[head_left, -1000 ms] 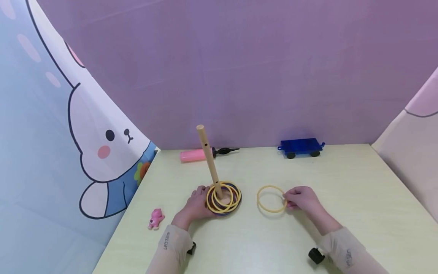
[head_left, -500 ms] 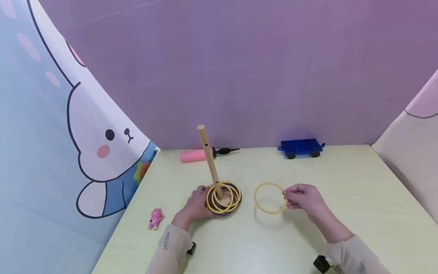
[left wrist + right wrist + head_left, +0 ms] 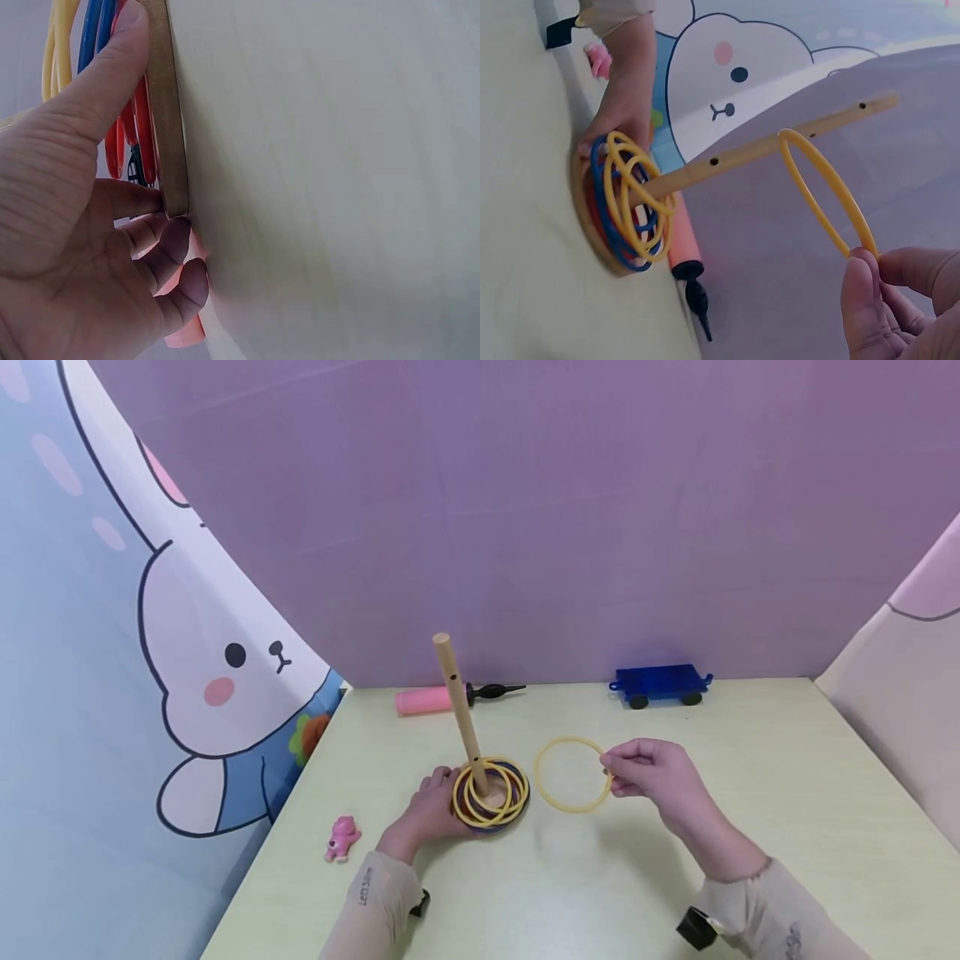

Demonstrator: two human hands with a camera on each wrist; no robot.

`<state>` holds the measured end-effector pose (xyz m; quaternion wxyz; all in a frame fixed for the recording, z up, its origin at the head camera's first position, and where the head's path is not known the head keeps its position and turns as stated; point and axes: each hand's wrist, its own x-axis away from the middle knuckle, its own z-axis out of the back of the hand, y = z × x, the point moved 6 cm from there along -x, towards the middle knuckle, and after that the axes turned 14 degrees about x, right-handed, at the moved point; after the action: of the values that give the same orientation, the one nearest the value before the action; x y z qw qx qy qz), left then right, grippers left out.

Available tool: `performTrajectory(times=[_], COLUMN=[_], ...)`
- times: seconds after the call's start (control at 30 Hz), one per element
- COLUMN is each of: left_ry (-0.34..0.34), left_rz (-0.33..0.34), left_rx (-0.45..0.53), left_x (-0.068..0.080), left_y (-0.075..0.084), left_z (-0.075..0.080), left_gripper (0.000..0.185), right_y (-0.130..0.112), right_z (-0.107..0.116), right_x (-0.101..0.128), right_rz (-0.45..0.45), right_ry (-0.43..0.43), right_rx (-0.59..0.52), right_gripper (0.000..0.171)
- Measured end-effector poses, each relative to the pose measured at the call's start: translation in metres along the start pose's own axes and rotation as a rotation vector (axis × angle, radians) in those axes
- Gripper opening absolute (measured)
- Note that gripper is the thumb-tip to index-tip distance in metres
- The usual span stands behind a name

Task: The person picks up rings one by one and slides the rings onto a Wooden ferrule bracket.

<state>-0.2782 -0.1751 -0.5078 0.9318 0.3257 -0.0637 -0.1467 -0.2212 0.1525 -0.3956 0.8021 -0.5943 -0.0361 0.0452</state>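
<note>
Now right hand (image 3: 651, 774) holds yellow ring (image 3: 572, 774) beside peg (image 3: 458, 712)

Both hands were bare. The left hand (image 3: 431, 806) and the right hand (image 3: 651, 774) came out of long, close-fitting sleeves in a pale beige fabric. The left sleeve (image 3: 371, 906) carried a small line of dark lettering near the cuff, and the right sleeve (image 3: 772, 918) bore a similar small dark mark. A black strap or mount (image 3: 693, 925) sat at the right wrist, and another black piece (image 3: 418, 904) showed under the left.
</note>
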Motion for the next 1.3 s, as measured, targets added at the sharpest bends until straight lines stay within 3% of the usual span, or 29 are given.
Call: performTrajectory(times=[0.6,1.03,1.3], left_ry=[-0.018,-0.011,-0.009], left_rz=[0.015,0.008,-0.018], left_rx=[-0.003,0.006,0.005], left_x=[-0.001,0.001,0.003], left_y=[0.000,0.002,0.005], left_z=[-0.001,0.003,0.006], left_gripper=[0.114,0.114,0.112], right_y=[-0.087,-0.162,-0.183], right_z=[-0.024,-0.041,-0.052], right_x=[-0.019,-0.033,-0.047], right_rz=[0.116,0.186,0.159], right_ry=[-0.018,0.008,0.059], right_rx=[-0.044,-0.182,-0.187], right_gripper=[0.028,0.022,0.022])
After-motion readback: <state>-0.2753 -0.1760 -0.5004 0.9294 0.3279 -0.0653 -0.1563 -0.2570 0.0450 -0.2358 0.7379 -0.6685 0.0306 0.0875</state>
